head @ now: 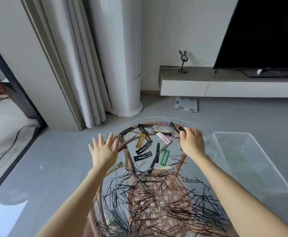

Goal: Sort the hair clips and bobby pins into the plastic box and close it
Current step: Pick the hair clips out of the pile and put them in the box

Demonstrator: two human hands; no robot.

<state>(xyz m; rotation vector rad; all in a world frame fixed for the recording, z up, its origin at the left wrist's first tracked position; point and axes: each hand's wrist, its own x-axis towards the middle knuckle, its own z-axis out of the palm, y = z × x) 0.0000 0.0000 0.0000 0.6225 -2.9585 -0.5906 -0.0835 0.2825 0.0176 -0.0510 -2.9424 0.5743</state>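
Several hair clips in black, yellow, pink and green lie scattered on the far half of a round glass table. A dense heap of dark bobby pins covers the near half. A clear plastic box stands open at the table's right side, with nothing visible inside. My left hand hovers at the table's left rim, fingers spread, holding nothing. My right hand rests at the far right among the clips, its fingertips pinched on a black hair clip.
A rattan frame shows through the glass. Grey floor surrounds the table. A white column unit and curtains stand behind, a low TV cabinet with a television at the back right, and a bathroom scale on the floor.
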